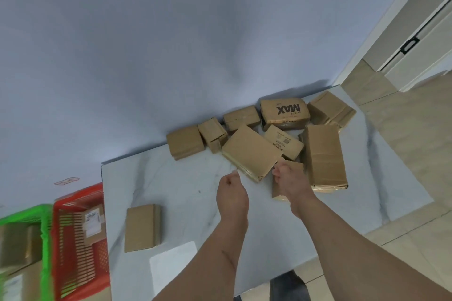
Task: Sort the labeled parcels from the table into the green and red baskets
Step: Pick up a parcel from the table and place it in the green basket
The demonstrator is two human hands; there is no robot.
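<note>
Reaching over the pale table (186, 178), both hands are seen near the parcel cluster (266, 134) at the far right. Left hand (232, 193): fingers loosely curled, holding nothing. Right hand (291, 178): laid on a small parcel (293, 168); whether it is grasped cannot be told. One parcel (142, 227) lies alone, near left. Red basket (80, 239) and green basket (29, 239) stand left of the table, parcels inside.

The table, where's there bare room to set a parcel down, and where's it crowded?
Bare marble lies on the table between the lone parcel near the red basket and the left hand, and along the right edge past the tall parcel. The far edge around the MAX box is crowded.
</note>
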